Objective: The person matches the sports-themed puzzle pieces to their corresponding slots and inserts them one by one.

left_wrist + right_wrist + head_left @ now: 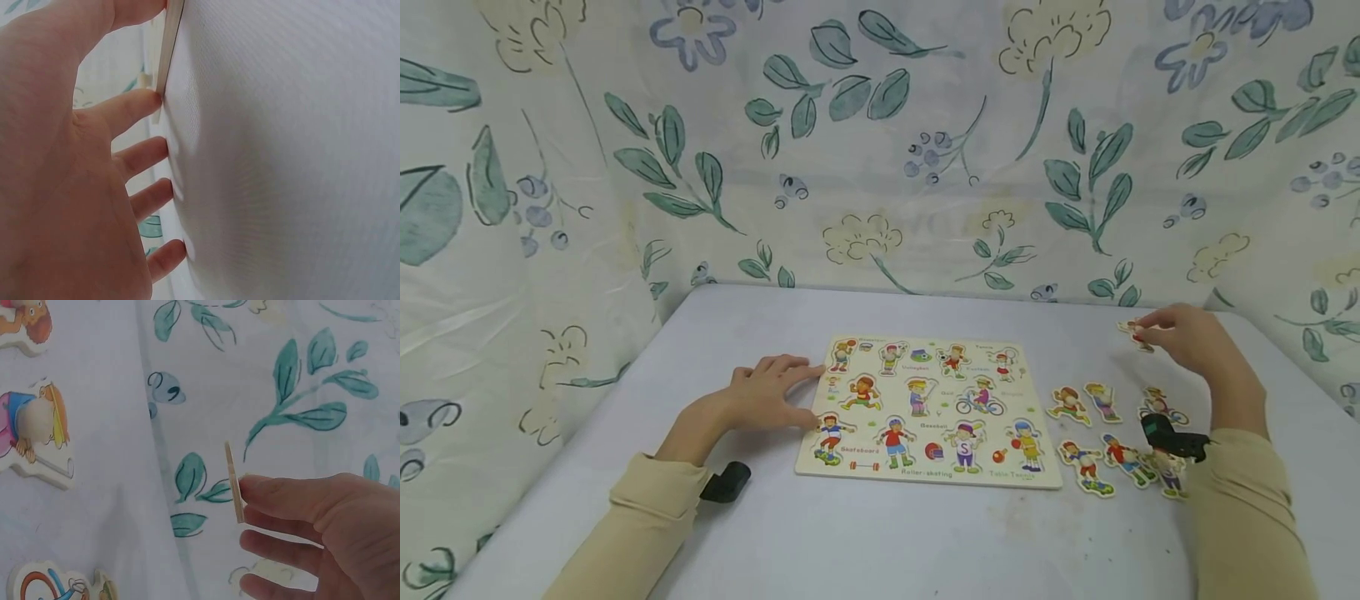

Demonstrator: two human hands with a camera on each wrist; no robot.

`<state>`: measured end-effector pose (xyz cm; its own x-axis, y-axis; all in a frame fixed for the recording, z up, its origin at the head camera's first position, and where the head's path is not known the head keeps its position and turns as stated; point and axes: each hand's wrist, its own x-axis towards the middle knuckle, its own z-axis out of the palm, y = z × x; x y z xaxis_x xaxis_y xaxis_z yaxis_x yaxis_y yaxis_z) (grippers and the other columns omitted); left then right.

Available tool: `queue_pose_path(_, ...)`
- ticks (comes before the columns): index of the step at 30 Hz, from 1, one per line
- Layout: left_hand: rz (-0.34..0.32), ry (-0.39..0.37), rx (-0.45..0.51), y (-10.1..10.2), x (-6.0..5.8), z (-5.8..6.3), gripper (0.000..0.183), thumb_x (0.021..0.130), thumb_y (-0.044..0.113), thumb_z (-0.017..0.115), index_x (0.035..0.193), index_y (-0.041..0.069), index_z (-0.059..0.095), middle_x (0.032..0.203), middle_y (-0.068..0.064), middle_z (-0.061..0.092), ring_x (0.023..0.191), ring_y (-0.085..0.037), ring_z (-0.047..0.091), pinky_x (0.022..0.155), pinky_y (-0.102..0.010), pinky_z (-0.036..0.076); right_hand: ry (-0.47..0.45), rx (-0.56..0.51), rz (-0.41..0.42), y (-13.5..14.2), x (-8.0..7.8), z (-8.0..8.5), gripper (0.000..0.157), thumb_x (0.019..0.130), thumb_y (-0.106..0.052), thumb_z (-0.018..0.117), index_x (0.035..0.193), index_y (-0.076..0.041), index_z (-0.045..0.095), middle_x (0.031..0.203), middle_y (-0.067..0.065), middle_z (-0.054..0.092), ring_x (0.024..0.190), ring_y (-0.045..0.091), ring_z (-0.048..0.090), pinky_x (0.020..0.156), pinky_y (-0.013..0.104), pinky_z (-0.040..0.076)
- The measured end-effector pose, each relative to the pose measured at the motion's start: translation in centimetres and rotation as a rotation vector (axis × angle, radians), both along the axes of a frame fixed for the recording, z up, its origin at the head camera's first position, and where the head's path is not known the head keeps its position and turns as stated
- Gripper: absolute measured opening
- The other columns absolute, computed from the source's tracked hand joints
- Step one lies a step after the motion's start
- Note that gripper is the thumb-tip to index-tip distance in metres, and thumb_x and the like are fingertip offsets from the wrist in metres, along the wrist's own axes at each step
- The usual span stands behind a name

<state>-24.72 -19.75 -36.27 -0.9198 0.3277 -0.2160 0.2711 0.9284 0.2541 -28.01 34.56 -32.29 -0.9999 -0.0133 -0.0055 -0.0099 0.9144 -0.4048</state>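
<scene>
Against the picture board — loose-fingered left hand; well apart (raised) — right hand with pinched cutout.

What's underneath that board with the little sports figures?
The white table shows around the board, which lies flat on it. The surface directly beneath is covered, so whether anything thin hides there cannot be seen.

Pale tabletop, faint brownish smudge on it, white cloth behind, printed green leaves, yellowish flowers
</scene>
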Motion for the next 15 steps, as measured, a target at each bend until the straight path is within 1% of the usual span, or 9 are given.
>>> queue_pose_path(2, 0.0, 0.001, 0.0, 0.0, 0.0, 0.0, 0.084, 0.082, 0.052, 0.068, 0.152, 0.017, 0.04, 0.157, -0.017, 0.03, 0.143, -0.044, 0.022, 0.106, -0.071, 0.021, 0.01, 0.005, 0.002, -0.6, 0.1, 0.5, 0.041, 0.101, -0.025, 0.05, 0.124, 0.007, 0.058, 0.137, 0.038, 0.041, 0.121, 0.056, 0.041, 0.096, 0.071, 0.036)
queue_pose_path(4, 0.0, 0.003, -0.001, 0.0, 0.0, 0.0, 0.084, 0.082, 0.052, 0.068, 0.152, 0.017, 0.04, 0.157, -0.017, 0.03, 0.143, -0.044, 0.022, 0.106, -0.071, 0.021, 0.025, 0.014, 0.017, -1.4, 0.0, 0.8, 0.04, 0.101, -0.024, 0.05, 0.124, 0.007, 0.059, 0.137, 0.037, 0.042, 0.122, 0.055, 0.04, 0.097, 0.071, 0.036)
queue_pose_path(7, 0.004, 0.004, -0.001, 0.0, 0.0, -0.1, 0.084, 0.081, 0.052, 0.069, 0.152, 0.017, 0.04, 0.157, -0.017, 0.03, 0.143, -0.044, 0.022, 0.106, -0.071, 0.021, 0.049, 0.039, 0.056, -2.8, -0.3, 1.1, 0.038, 0.1, -0.023, 0.054, 0.122, 0.007, 0.061, 0.133, 0.035, 0.047, 0.122, 0.054, 0.041, 0.096, 0.07, 0.038)
queue_pose_path(10, 0.007, 0.003, -0.004, 0.0, -0.1, -0.2, 0.084, 0.081, 0.051, 0.068, 0.152, 0.017, 0.04, 0.157, -0.017, 0.031, 0.142, -0.044, 0.023, 0.106, -0.071, 0.021, 0.051, 0.056, 0.102, -4.2, -0.6, 1.1, 0.037, 0.1, -0.024, 0.057, 0.121, 0.006, 0.064, 0.129, 0.034, 0.053, 0.121, 0.053, 0.044, 0.095, 0.068, 0.041)
queue_pose_path(15, 0.011, 0.005, -0.002, 0.1, -0.3, -0.4, 0.083, 0.081, 0.05, 0.068, 0.152, 0.017, 0.04, 0.157, -0.017, 0.031, 0.142, -0.044, 0.023, 0.106, -0.072, 0.02, 0.055, 0.084, 0.143, -5.9, -0.8, 1.0, 0.034, 0.099, -0.023, 0.058, 0.118, 0.003, 0.067, 0.127, 0.031, 0.057, 0.12, 0.051, 0.048, 0.095, 0.066, 0.042)
